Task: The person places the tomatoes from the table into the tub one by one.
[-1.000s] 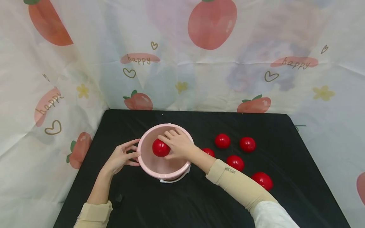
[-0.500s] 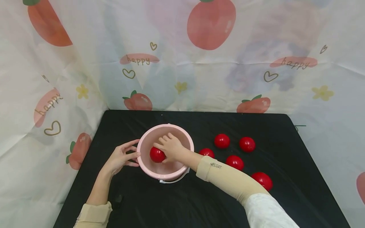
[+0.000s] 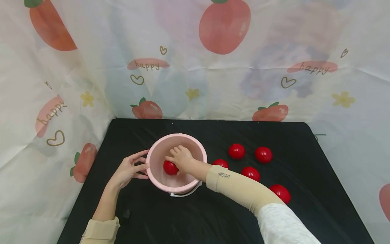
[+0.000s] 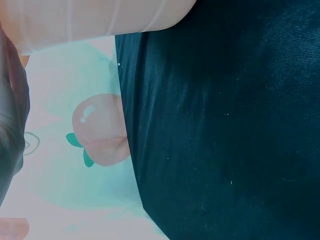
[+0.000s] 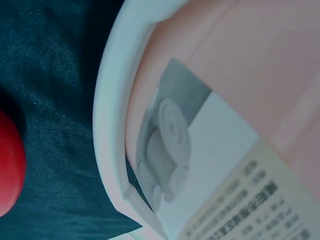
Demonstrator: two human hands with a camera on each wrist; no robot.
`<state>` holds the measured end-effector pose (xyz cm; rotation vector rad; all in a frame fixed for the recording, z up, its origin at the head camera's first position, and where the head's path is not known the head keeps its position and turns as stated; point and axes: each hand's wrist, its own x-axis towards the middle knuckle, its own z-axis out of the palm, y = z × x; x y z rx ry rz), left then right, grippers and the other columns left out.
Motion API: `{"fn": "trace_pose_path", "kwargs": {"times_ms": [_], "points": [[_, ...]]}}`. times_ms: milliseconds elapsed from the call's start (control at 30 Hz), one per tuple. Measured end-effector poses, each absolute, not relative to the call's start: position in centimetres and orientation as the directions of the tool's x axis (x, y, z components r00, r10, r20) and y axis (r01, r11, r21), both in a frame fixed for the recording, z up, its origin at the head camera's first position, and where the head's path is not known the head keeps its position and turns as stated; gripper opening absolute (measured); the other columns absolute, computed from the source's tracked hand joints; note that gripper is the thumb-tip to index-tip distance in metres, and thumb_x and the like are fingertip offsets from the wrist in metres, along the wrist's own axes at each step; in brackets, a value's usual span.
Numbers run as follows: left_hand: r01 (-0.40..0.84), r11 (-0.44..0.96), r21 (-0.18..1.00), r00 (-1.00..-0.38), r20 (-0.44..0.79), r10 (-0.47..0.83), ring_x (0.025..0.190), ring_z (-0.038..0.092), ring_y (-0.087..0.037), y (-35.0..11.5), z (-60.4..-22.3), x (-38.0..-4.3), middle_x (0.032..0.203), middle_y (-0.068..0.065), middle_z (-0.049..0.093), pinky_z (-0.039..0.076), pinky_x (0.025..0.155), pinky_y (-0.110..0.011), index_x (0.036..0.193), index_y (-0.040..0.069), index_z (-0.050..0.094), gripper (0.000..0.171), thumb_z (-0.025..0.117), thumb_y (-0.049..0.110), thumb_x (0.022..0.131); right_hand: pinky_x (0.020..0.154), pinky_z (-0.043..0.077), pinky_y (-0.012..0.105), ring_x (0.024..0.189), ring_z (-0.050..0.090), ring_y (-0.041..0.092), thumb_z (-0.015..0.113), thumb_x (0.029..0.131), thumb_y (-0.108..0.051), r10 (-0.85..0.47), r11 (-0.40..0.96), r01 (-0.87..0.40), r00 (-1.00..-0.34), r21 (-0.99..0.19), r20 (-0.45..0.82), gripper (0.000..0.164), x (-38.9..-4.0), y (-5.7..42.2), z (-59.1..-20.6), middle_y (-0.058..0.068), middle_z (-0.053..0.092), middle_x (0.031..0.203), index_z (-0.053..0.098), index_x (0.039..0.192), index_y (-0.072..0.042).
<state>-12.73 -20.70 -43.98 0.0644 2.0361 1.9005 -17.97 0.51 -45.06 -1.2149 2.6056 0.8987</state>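
Observation:
A pink bucket (image 3: 175, 189) stands upright on the black-covered table, its white handle (image 3: 187, 194) hanging down in front. Inside it, a shiny red ball (image 3: 170, 168) is held low by my right hand (image 3: 181, 160), with the index finger across its top and the thumb side near its lower right. The hand covers part of the ball. With spread, fairly straight fingers, my left hand (image 3: 130, 168) touches the left side of the bucket at the rim. The left wrist view catches the bucket's side (image 4: 100, 17) and a strip of the left hand (image 4: 12, 112). A printed label (image 5: 215, 165) shows on the bucket in the right wrist view.
Several more red balls lie on the table right of the bucket, among them one at the back (image 3: 236, 151) and one nearest the front (image 3: 280, 194). The right sleeve (image 3: 243, 189) passes close beside them. A printed cloth (image 3: 213, 88) hangs behind the table's back edge.
My right hand has gone down deeper into the bucket, taking the red ball lower. The left hand has stayed at the bucket's left side.

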Motion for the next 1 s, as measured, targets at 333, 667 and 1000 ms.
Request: {"fn": "trace_pose_path", "kwargs": {"times_ms": [333,667,1000], "points": [[-0.205,0.100,0.974,-0.936,-0.225,0.270,0.072,0.067,-0.022,-20.6,-44.0,-12.8,0.094,-0.013,0.055,0.056,0.065,-0.044,0.137,0.001,0.036,0.062,0.066,0.005,0.083,0.095,0.031,0.026,0.116,0.036,0.014,0.054,0.082,-0.056,-0.637,0.484,-0.714,-0.684,0.506,-0.355,0.060,-18.4,0.4,-45.3,-0.005,0.040,0.129,0.030,0.136,-0.041],[-0.202,0.093,0.975,-0.936,-0.220,0.276,0.069,0.066,-0.021,-20.6,-44.2,-12.8,0.093,-0.012,0.054,0.056,0.064,-0.044,0.138,0.000,0.036,0.061,0.064,0.003,0.083,0.094,0.035,0.030,0.110,0.042,0.016,0.059,0.078,-0.056,-0.755,0.502,-0.734,-0.630,0.457,-0.183,0.062,-18.5,1.2,-44.8,-0.001,0.048,0.122,0.038,0.133,-0.035],[-0.204,0.091,0.975,-0.938,-0.222,0.266,0.069,0.066,-0.021,-20.5,-44.1,-12.7,0.093,-0.013,0.055,0.056,0.064,-0.045,0.137,0.000,0.036,0.059,0.062,-0.002,0.083,0.095,0.034,0.037,0.108,0.043,0.021,0.068,0.079,-0.037,-0.773,0.629,-0.761,-0.590,0.158,0.233,0.055,-18.9,6.0,-41.3,0.004,0.048,0.117,0.048,0.128,-0.024]]}}
